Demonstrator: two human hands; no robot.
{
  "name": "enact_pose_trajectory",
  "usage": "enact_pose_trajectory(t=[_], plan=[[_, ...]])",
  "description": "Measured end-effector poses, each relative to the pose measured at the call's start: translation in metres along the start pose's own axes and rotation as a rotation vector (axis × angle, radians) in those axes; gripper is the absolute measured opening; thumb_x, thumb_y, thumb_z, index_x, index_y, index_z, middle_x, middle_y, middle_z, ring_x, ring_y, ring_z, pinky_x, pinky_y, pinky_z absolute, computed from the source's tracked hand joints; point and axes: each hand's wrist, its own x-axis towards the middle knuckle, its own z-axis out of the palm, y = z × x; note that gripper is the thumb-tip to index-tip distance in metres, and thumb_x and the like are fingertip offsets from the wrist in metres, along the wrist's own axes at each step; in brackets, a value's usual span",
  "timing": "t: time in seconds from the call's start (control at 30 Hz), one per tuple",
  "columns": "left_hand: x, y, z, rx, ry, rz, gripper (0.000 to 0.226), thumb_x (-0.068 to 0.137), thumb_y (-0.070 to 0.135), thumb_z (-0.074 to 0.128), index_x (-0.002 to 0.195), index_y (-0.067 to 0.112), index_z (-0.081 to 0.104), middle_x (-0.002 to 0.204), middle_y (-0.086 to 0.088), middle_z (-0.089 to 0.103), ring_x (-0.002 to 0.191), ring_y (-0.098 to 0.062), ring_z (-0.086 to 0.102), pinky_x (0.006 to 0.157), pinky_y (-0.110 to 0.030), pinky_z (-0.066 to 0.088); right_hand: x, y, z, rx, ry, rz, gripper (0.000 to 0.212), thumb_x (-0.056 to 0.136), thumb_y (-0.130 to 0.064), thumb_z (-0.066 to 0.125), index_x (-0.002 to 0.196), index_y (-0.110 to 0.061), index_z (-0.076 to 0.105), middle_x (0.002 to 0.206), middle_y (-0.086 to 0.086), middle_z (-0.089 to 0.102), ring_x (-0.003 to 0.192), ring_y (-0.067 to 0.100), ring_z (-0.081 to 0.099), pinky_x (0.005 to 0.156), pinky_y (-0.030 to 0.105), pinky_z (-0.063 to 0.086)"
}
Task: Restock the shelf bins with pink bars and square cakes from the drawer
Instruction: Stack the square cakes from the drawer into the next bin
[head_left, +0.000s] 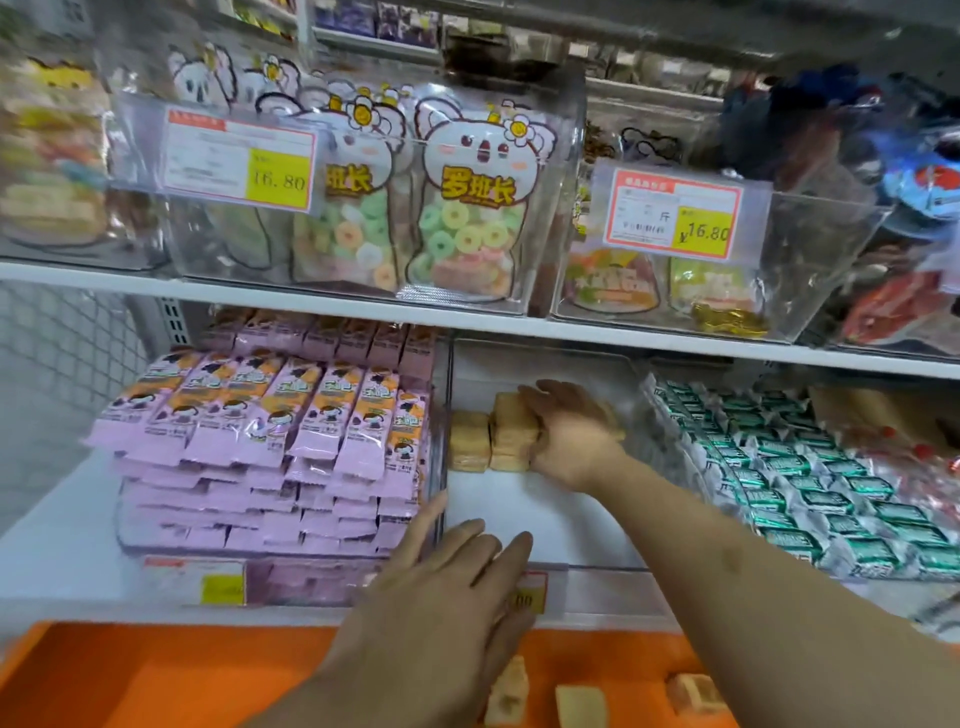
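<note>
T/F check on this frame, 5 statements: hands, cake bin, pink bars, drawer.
1. The right hand is on the stack of square cakes in the clear middle bin. True.
2. The middle bin is packed full of cakes. False: only a small group sits toward the back, and most of the bin floor is bare.
3. The left hand grips a pink bar. False: its fingers lie straight at the bin's front edge and hold nothing.
4. The pink bars fill the bin to the left of the cake bin. True.
5. The orange drawer has no cakes left. False: a few loose cakes lie in it.
</note>
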Motion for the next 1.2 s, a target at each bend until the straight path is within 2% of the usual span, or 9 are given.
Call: enact_pose_trajectory(t=[0.1, 0.3, 0.4, 0.53, 0.67, 0.8, 0.97, 1.13, 1.2], plan=[[0.000, 0.002, -0.002, 0.006, 0.002, 0.004, 0.053, 0.106, 0.058, 0.039, 0.147, 0.028, 0.054, 0.116, 0.014, 0.066, 0.125, -0.011, 0.061, 0.123, -0.049, 0.015, -0.013, -0.006, 0.004, -0.008, 0.036, -0.128, 0.071, 0.089, -0.029, 0.065, 0.156, -0.035, 0.043, 0.158, 0.000, 0.043, 0.147, 0.027, 0.033, 0.117, 0.036, 0.030], [-0.004, 0.005, -0.007, -0.018, -0.065, -0.023, 0.057, 0.110, 0.057, 0.026, 0.155, 0.028, 0.043, 0.125, 0.016, 0.061, 0.133, -0.011, 0.051, 0.126, -0.048, 0.003, -0.015, -0.002, 0.008, -0.021, -0.085, -0.089, 0.076, 0.096, -0.038, 0.056, 0.162, -0.042, 0.020, 0.171, -0.005, 0.020, 0.159, 0.030, 0.007, 0.129, 0.049, 0.011], [-0.005, 0.008, -0.011, -0.003, -0.111, -0.034, 0.060, 0.110, 0.057, 0.018, 0.159, 0.026, 0.035, 0.129, 0.014, 0.056, 0.138, -0.012, 0.046, 0.126, -0.047, -0.005, -0.027, -0.003, 0.002, 0.038, -0.067, -0.083, 0.072, 0.097, -0.041, 0.054, 0.161, -0.045, 0.022, 0.171, -0.006, 0.023, 0.160, 0.030, 0.006, 0.128, 0.050, 0.013], [-0.004, 0.014, -0.021, -0.016, -0.195, -0.067, 0.064, 0.109, 0.059, 0.011, 0.165, 0.030, 0.011, 0.158, 0.012, 0.037, 0.156, -0.012, 0.020, 0.126, -0.045, -0.016, -0.070, -0.005, -0.016, 0.153, 0.022, -0.068, 0.063, 0.100, -0.040, 0.055, 0.159, -0.040, 0.032, 0.166, -0.006, 0.033, 0.157, 0.032, 0.015, 0.124, 0.053, 0.021], [-0.016, 0.023, -0.031, -0.096, -0.235, -0.088, 0.067, 0.105, 0.066, 0.006, 0.164, 0.037, -0.005, 0.173, 0.012, 0.006, 0.159, -0.007, -0.006, 0.127, -0.047, -0.013, -0.137, -0.009, -0.032, 0.307, 0.146, -0.077, 0.063, 0.099, -0.041, 0.057, 0.159, -0.038, 0.037, 0.162, -0.009, 0.040, 0.152, 0.024, 0.024, 0.125, 0.048, 0.023], [-0.040, 0.033, -0.038, -0.146, -0.208, -0.084, 0.066, 0.106, 0.064, 0.015, 0.165, 0.036, 0.002, 0.173, 0.012, 0.005, 0.159, -0.008, -0.005, 0.129, -0.044, -0.009, -0.207, -0.026, -0.036, 0.387, 0.240, -0.133, 0.049, 0.097, -0.030, 0.066, 0.145, -0.026, 0.056, 0.141, -0.006, 0.057, 0.132, 0.018, 0.039, 0.113, 0.031, 0.032], [-0.084, 0.044, -0.022, -0.188, -0.207, -0.071, 0.064, 0.106, 0.059, 0.024, 0.164, 0.031, 0.022, 0.170, 0.011, 0.021, 0.156, -0.012, 0.016, 0.127, -0.034, 0.005, -0.261, -0.034, 0.002, 0.420, 0.025, -0.106, 0.041, 0.096, -0.027, 0.068, 0.136, -0.025, 0.060, 0.130, -0.005, 0.058, 0.124, 0.015, 0.052, 0.107, 0.026, 0.040], [-0.125, 0.038, 0.029, -0.236, -0.492, -0.123, 0.077, 0.096, 0.070, 0.015, 0.163, 0.033, 0.023, 0.170, 0.011, 0.020, 0.156, -0.013, 0.019, 0.125, -0.038, 0.019, -0.283, -0.026, 0.062, 0.298, -0.371, 0.016, 0.061, 0.098, -0.028, 0.065, 0.156, -0.023, 0.044, 0.156, 0.002, 0.048, 0.145, 0.022, 0.041, 0.115, 0.029, 0.032], [-0.136, 0.027, 0.053, -0.246, -0.605, -0.161, 0.074, 0.098, 0.070, 0.029, 0.163, 0.033, 0.024, 0.169, 0.012, 0.021, 0.155, -0.015, 0.024, 0.121, -0.040, 0.028, -0.283, -0.021, 0.088, 0.285, -0.499, 0.058, 0.069, 0.098, -0.032, 0.066, 0.160, -0.027, 0.037, 0.161, 0.003, 0.041, 0.148, 0.025, 0.039, 0.118, 0.036, 0.036]])
